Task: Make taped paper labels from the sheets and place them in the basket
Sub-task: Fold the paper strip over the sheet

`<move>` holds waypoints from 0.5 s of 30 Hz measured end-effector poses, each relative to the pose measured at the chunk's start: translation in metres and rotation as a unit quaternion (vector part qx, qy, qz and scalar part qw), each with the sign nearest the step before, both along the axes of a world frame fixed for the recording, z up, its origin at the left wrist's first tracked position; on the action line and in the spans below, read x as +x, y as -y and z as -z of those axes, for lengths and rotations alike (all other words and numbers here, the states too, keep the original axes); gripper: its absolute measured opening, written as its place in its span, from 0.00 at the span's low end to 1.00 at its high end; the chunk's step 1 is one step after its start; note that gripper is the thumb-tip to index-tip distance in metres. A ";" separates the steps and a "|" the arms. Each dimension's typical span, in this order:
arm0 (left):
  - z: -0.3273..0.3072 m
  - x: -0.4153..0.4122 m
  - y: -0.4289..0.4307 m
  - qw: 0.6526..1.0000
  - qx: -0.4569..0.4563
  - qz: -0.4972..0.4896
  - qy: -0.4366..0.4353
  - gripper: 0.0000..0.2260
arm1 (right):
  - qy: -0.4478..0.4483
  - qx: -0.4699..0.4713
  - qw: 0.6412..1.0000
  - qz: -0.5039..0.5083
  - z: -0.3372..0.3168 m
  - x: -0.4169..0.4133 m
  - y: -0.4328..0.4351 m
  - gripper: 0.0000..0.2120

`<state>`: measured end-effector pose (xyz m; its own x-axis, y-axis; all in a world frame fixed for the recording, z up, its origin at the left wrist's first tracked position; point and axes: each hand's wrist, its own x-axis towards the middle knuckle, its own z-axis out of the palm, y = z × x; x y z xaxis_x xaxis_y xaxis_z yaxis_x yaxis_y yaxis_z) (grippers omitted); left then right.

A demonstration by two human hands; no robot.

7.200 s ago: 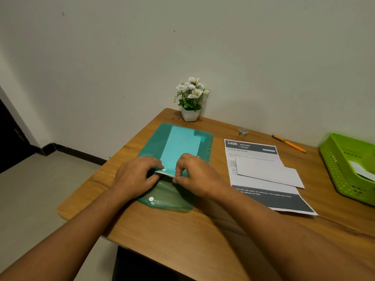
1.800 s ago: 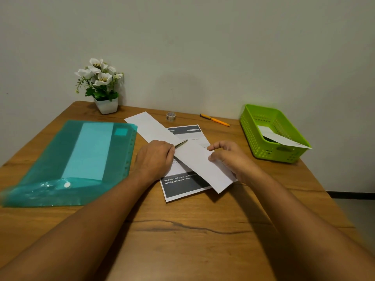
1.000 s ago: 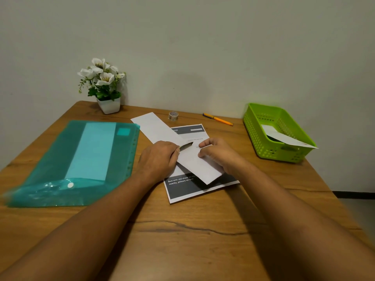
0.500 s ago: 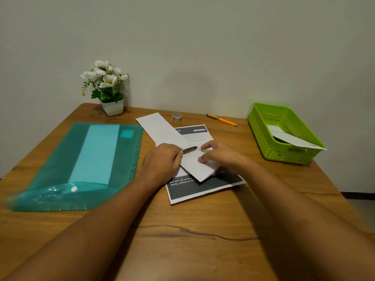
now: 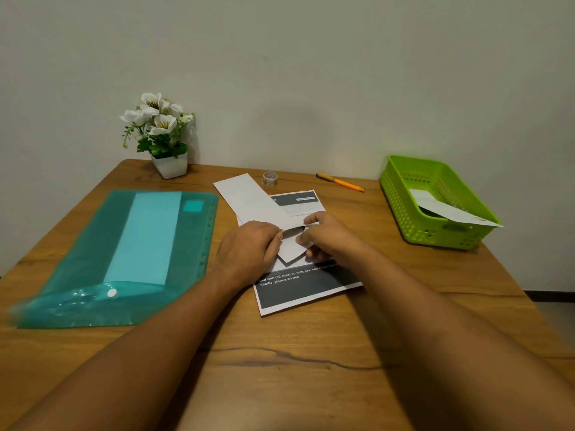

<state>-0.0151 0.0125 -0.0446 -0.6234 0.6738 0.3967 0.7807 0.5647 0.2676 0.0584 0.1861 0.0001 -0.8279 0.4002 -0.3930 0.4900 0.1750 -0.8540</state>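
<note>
Head view: on the wooden desk (image 5: 280, 368) a printed sheet (image 5: 305, 287) lies at centre. White text on its dark lower band reads "bed with old sheet on mattress, new…" and "nearby, pillows on bed" (the header print at the top is too small to read).

Over the sheet lies a white paper strip (image 5: 249, 200), slanting from the far left toward the hands. The left hand (image 5: 249, 247) and right hand (image 5: 323, 234) meet on it, both with fingers curled and pinching the paper. The strip's near end (image 5: 292, 250) angles down between them; torn or folded, I cannot tell.

A tape roll (image 5: 269, 178) and an orange pen (image 5: 340, 182) lie behind the sheet. The green basket (image 5: 401, 200) at right holds one white paper slip (image 5: 451, 209), which pokes over its rim. A teal folder (image 5: 93, 244) lies at left, with a flower pot (image 5: 169, 164) behind it.
</note>
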 end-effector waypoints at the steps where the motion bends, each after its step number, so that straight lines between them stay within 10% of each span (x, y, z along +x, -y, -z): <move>1: 0.000 0.000 0.000 1.000 -0.001 -0.001 -0.001 0.15 | -0.004 -0.001 1.000 0.007 0.001 -0.002 0.002 0.22; 15: 0.003 -0.003 -0.002 1.000 -0.006 -0.018 0.001 0.16 | -0.024 -0.137 0.990 0.016 0.003 0.015 -0.011 0.25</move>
<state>-0.0182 0.0144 -0.0479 -0.6475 0.6562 0.3874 0.7597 0.5955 0.2611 0.0736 0.1975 -0.0031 -0.8372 0.3098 -0.4506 0.4487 -0.0817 -0.8899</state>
